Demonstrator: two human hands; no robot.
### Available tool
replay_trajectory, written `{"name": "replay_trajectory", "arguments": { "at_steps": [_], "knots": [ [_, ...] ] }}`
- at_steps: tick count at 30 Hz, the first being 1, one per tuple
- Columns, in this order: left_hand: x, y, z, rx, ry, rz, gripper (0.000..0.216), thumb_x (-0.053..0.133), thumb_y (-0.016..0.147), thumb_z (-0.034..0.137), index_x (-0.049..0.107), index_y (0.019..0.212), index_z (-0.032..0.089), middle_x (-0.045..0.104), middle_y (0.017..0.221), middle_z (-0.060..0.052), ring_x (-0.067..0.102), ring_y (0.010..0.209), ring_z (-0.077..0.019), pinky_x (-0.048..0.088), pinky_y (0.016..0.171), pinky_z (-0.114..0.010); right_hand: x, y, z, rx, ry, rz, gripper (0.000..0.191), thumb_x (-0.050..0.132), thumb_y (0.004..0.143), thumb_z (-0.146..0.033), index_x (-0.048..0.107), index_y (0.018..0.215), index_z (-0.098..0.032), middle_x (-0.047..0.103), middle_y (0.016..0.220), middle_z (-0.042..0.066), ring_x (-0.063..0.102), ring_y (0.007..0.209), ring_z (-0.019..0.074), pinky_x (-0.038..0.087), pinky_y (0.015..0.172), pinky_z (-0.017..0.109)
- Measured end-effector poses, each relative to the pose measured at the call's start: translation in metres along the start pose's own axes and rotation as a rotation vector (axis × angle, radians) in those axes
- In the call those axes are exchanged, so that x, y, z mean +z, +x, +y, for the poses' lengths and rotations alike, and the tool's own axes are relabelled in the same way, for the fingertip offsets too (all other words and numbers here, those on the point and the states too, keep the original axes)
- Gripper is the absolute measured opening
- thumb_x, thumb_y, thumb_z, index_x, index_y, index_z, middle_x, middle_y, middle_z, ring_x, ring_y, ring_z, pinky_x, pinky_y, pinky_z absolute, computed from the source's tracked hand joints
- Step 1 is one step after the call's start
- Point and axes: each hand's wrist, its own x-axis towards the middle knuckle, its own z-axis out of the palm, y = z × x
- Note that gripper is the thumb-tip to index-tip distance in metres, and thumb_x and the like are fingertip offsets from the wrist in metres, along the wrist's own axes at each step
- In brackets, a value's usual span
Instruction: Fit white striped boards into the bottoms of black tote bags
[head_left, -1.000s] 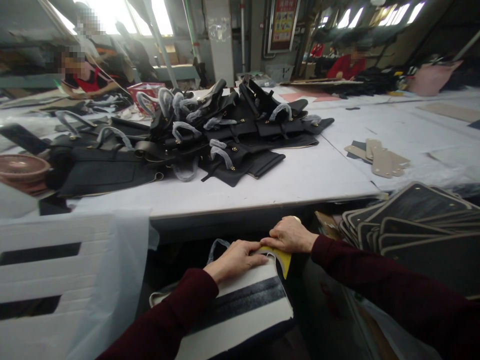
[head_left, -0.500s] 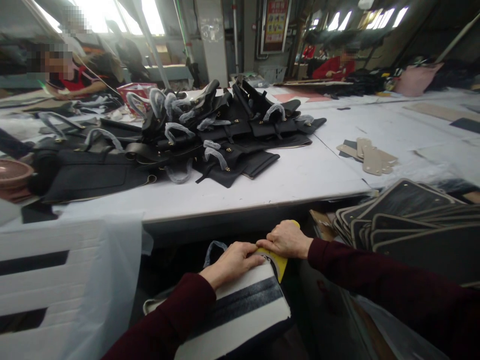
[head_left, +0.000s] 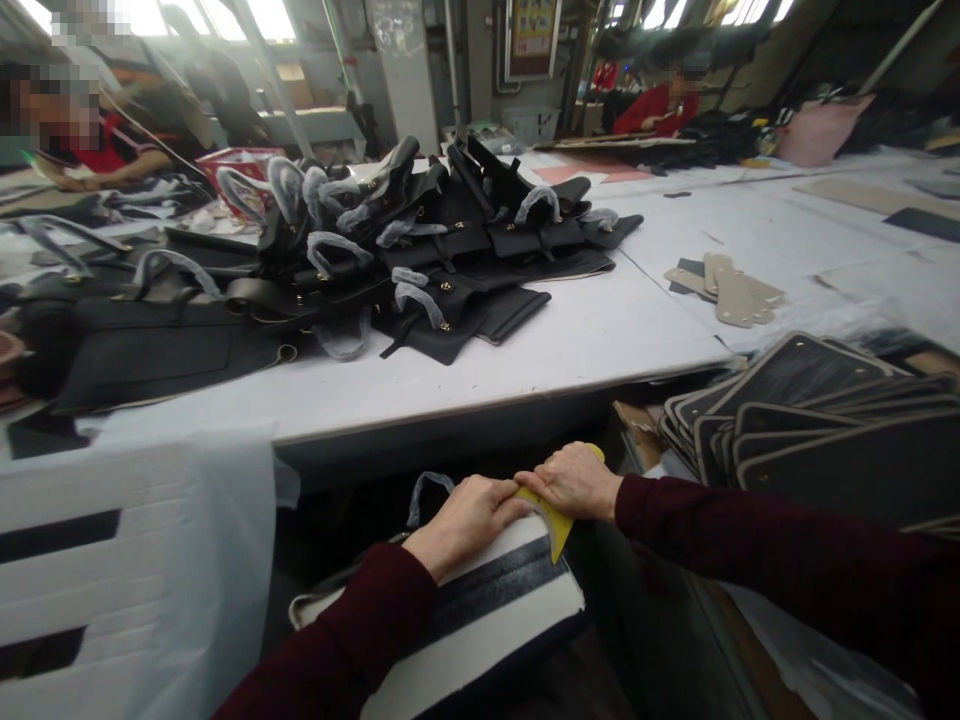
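Two bare hands meet at the far edge of a cream panel with a dark stripe (head_left: 480, 610), low in front of the worker and below the white table's (head_left: 600, 350) near rim. The left hand (head_left: 469, 515) lies flat on the panel, fingers together, pressing it down. Just to its right, touching fingertips with it, the right hand (head_left: 574, 482) is closed over a yellow tool (head_left: 553, 522) whose tip pokes out beneath it at the panel's corner. The panel appears unsupported toward the right hand's side, so heavy pressure could tip or slide it; a slip of the tool could nick the left fingers beside it. Beyond both hands sits a heap of black bag parts (head_left: 420, 260), and right of the right hand a stack of dark boards (head_left: 817, 420).
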Motion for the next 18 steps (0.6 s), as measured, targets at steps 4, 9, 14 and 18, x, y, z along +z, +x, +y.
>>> {"name": "replay_trajectory", "arguments": {
  "at_steps": [4,9,14,18],
  "knots": [
    [0.003,-0.004,-0.001,-0.010,-0.007,-0.025,0.037,0.049,0.094,0.049,0.072,0.093,0.019,0.068,0.080,-0.004,0.055,0.068,-0.0165,0.032,0.065,-0.028,0.003,-0.009,-0.011,0.068,0.034,-0.005,0.078,0.012,0.103,-0.055,0.079,0.081,-0.021,0.075,0.081,0.012,0.072,0.078,0.0260,0.042,0.066,0.031],
    [-0.006,-0.010,0.004,-0.041,-0.120,-0.095,0.049,0.039,0.097,0.054,0.073,0.096,0.018,0.071,0.086,-0.003,0.058,0.076,-0.0175,0.038,0.071,-0.027,0.000,-0.018,-0.023,0.104,0.059,-0.007,0.076,0.015,0.102,-0.055,0.079,0.081,-0.019,0.075,0.082,0.014,0.072,0.078,0.0263,0.044,0.068,0.031],
    [-0.022,-0.005,0.006,-0.133,-0.328,-0.174,0.052,0.040,0.094,0.053,0.075,0.098,0.015,0.072,0.091,-0.006,0.060,0.079,-0.0194,0.044,0.074,-0.029,0.000,-0.022,-0.028,0.114,0.077,0.006,0.074,0.016,0.103,-0.051,0.077,0.079,-0.018,0.074,0.081,0.014,0.072,0.077,0.0269,0.043,0.066,0.031],
    [-0.024,0.003,0.004,-0.232,-0.481,-0.185,0.045,0.056,0.084,0.046,0.075,0.103,0.010,0.073,0.090,-0.009,0.059,0.072,-0.0180,0.046,0.069,-0.030,0.005,-0.027,-0.028,0.150,0.154,0.013,0.074,0.015,0.102,-0.050,0.075,0.078,-0.014,0.073,0.081,0.018,0.071,0.078,0.0304,0.042,0.068,0.034]
  ]
}}
